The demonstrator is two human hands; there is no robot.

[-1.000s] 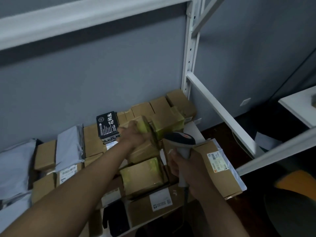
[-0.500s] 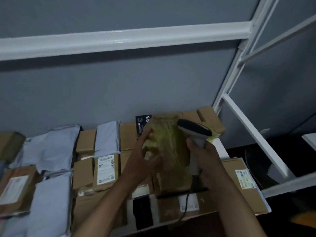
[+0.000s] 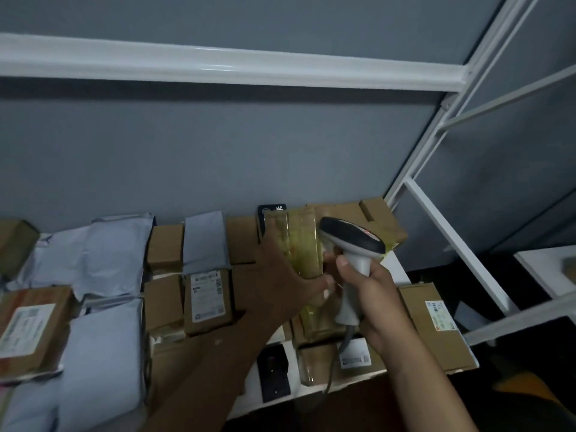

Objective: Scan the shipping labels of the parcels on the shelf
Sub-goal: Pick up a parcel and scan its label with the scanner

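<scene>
My left hand [image 3: 288, 283] grips a brown parcel wrapped in yellowish tape [image 3: 300, 241], held tilted up above the shelf. My right hand [image 3: 369, 286] holds a grey handheld barcode scanner [image 3: 353, 254] by its handle, its dark head right beside the raised parcel, a small red light on top. The scanner's cable hangs down in front of the shelf. No label shows on the face of the held parcel turned toward me.
The white shelf [image 3: 358, 378] is packed with cardboard boxes and grey poly mailers [image 3: 103, 347]. Labelled boxes lie at centre [image 3: 207, 296], far left [image 3: 26, 325] and right [image 3: 439, 319]. A white shelf beam [image 3: 218, 67] runs overhead; the upright post [image 3: 442, 120] stands right.
My left hand has lifted the taped parcel off the stack and raised it further. The scanner has come up beside it. My view has swung left and up.
</scene>
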